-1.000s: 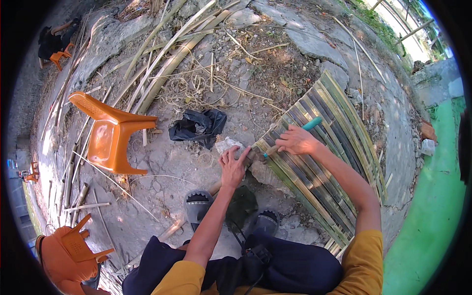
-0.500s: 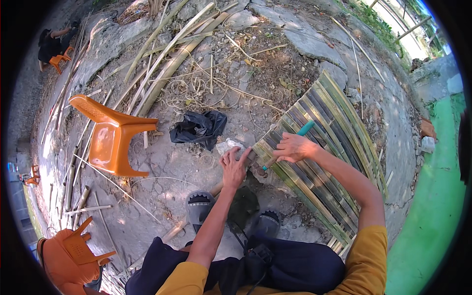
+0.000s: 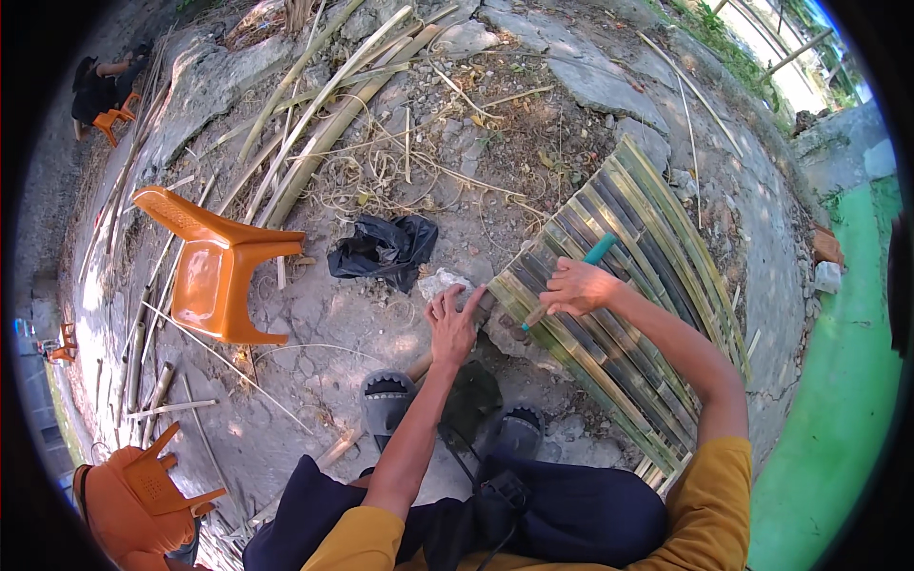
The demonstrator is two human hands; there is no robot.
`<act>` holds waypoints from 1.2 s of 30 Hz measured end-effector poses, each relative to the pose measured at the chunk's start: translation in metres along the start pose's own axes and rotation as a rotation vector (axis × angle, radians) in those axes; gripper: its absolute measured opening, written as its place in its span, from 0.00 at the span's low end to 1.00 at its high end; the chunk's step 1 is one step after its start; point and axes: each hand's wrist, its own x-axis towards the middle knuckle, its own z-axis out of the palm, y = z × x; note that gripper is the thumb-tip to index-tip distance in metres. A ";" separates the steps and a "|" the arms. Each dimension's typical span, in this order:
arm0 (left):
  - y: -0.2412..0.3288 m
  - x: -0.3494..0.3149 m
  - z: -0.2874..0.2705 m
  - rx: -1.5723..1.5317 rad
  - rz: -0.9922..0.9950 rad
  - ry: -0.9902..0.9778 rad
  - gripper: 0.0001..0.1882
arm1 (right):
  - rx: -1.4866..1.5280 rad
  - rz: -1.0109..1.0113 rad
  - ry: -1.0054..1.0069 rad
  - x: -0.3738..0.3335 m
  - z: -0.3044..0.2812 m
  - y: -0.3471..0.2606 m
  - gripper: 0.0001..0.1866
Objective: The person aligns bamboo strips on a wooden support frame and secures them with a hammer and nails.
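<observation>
My left hand point(image 3: 451, 326) rests with spread fingers by the near-left corner of a slatted bamboo panel point(image 3: 609, 276), touching or just over a pale stone point(image 3: 444, 282). Whether a small thing sits under its fingertips, I cannot tell. My right hand point(image 3: 579, 287) is closed round a hammer point(image 3: 599, 249) with a teal grip, held over the panel's near end. Another bit of teal shows at the hammer's lower end, near the panel's edge. Its head is hard to make out. Green and dark split slats lie side by side in the panel, fanning away to the right.
A black plastic bag point(image 3: 386, 249) lies ahead of my left hand. An orange plastic chair point(image 3: 205, 276) stands to the left, with bamboo poles point(image 3: 324, 143) behind it. Two people sit at the left, one far point(image 3: 95, 90), one near point(image 3: 133, 495). Green paving point(image 3: 828, 400) edges the right.
My right hand has moved slightly up and right, lifting the hammer's lower end away from my left hand. My left hand stays in place.
</observation>
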 end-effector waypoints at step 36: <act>0.008 0.031 0.010 -0.417 -0.122 0.295 0.08 | 0.594 1.042 0.745 0.055 0.084 -0.194 0.13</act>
